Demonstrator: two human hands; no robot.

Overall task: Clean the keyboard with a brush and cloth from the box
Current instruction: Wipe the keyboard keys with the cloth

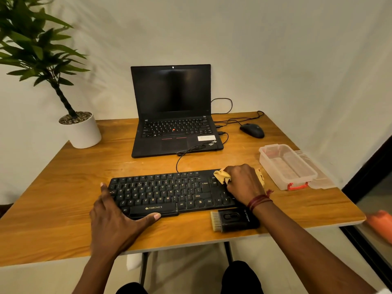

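Note:
A black keyboard [161, 192] lies across the front of the wooden table [63, 187]. My right hand [244, 183] grips a bunched yellow cloth [221, 176] and presses it on the keyboard's right end, hiding the number pad. My left hand [114, 217] rests on the keyboard's left end, fingers straight along the side and thumb against the front edge. A black brush [233, 219] with pale bristles lies on the table just in front of the keyboard, under my right wrist. The clear plastic box [286, 166] stands open to the right.
An open black laptop [174, 124] sits behind the keyboard, its cables trailing to a black mouse [252, 130] at the back right. A potted plant [82, 130] stands at the back left corner. The box's lid [318, 175] lies beside the box near the table's right edge.

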